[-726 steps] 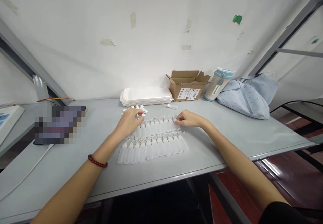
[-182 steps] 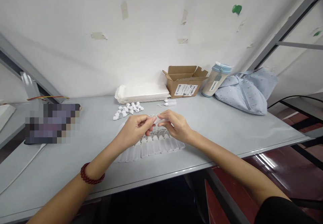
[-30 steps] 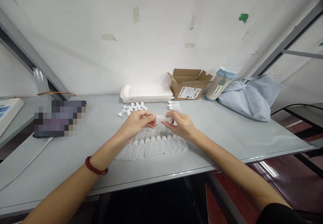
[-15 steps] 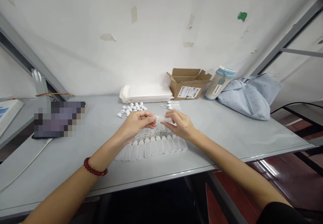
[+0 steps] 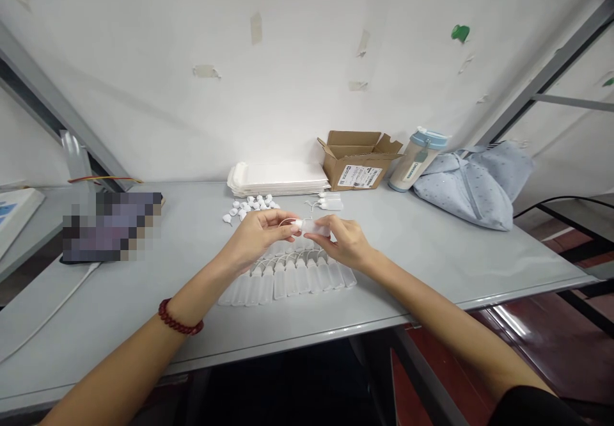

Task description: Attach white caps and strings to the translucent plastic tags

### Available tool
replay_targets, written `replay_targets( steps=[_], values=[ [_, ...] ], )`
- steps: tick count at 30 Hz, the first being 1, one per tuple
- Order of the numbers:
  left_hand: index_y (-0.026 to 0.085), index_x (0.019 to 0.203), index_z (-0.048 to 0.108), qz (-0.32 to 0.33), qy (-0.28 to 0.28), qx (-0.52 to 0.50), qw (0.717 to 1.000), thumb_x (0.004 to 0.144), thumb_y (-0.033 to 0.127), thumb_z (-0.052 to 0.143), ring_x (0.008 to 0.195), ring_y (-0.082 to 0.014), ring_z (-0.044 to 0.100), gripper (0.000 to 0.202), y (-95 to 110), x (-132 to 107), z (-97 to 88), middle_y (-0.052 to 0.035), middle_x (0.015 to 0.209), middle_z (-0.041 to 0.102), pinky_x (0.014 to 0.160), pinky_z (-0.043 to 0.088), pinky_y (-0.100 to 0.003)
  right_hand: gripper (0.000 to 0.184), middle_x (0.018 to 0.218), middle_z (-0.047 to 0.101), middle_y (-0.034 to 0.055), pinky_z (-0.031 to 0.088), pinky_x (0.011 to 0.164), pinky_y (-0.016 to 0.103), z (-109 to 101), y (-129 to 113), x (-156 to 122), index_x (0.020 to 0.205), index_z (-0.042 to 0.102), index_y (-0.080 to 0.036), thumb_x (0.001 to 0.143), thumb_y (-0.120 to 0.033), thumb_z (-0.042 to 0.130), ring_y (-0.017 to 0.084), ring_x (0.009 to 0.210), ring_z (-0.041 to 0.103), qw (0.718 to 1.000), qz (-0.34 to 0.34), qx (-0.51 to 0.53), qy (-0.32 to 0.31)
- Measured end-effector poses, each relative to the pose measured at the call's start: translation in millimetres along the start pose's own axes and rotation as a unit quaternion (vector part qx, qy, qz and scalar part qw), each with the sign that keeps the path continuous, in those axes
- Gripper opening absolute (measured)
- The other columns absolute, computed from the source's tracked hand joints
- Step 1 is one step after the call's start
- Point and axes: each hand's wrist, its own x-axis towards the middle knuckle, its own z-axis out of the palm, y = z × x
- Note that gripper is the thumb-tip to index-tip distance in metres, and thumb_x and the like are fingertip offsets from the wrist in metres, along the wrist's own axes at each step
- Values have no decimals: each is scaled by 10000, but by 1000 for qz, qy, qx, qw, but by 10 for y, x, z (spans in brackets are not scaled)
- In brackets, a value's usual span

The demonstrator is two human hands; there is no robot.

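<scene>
Both hands meet above the grey table (image 5: 432, 253). My right hand (image 5: 343, 242) pinches a small translucent plastic bottle (image 5: 314, 226) by its body. My left hand (image 5: 259, 237) is closed at the bottle's neck end, fingertips on its small white cap. Under the hands lies a row of several like bottles (image 5: 288, 277) side by side. A heap of small white caps (image 5: 249, 207) sits just beyond the left hand. Two more bottles (image 5: 329, 203) lie farther back.
A stack of white flat bags (image 5: 278, 178), an open cardboard box (image 5: 357, 160), a blue-lidded drink cup (image 5: 416, 158) and a pale blue cloth bag (image 5: 470, 186) line the wall. A blurred dark object (image 5: 110, 226) and a white cable (image 5: 48, 317) lie at left. Table edge runs near.
The hands have stayed together on the one bottle; the left fingertips have shifted slightly at its cap end. Since the oldest frame one row of bottles is gone from the table.
</scene>
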Motion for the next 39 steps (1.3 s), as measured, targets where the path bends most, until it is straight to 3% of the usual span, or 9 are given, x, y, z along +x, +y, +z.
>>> replay_targets(
  steps=[7, 13, 24, 31, 39],
  values=[
    [201, 936, 694, 41, -7, 14, 999, 721, 305, 721, 791, -153, 632, 241, -2, -5, 2, -11, 890, 673, 800, 523, -327, 269, 603, 629, 1, 379, 399, 201, 1, -12, -3, 912, 500, -167, 895, -434, 525, 80, 404, 492, 999, 39, 22, 8],
    [182, 868, 700, 53, -24, 75, 995, 738, 358, 697, 732, -160, 644, 219, 72, -34, -24, -18, 809, 686, 774, 519, -327, 246, 649, 648, 13, 396, 417, 199, -8, -31, -4, 922, 500, -166, 888, -405, 550, 81, 429, 517, 999, 27, 36, 6],
    [154, 568, 610, -3, -9, 70, 997, 757, 462, 651, 498, -113, 563, 364, 14, -15, 46, -9, 581, 616, 546, 494, -259, 228, 663, 660, 27, 449, 462, 233, 15, -36, -34, 916, 508, -172, 880, -389, 567, 112, 459, 569, 1000, 6, 26, -8],
    [159, 709, 678, 13, -20, 73, 997, 735, 416, 687, 579, -132, 594, 258, 56, -40, 14, -8, 606, 636, 618, 507, -271, 256, 658, 659, 27, 419, 437, 222, -2, -23, -22, 913, 508, -166, 879, -413, 561, 104, 441, 556, 999, 17, 38, -14],
    [160, 843, 694, 45, 16, 74, 996, 663, 350, 753, 669, -161, 630, 268, 69, -48, 20, -30, 769, 688, 687, 515, -303, 324, 597, 589, -12, 385, 419, 187, -52, -60, 8, 885, 499, -177, 879, -501, 512, 74, 425, 472, 987, 109, 109, -47]
  ],
)
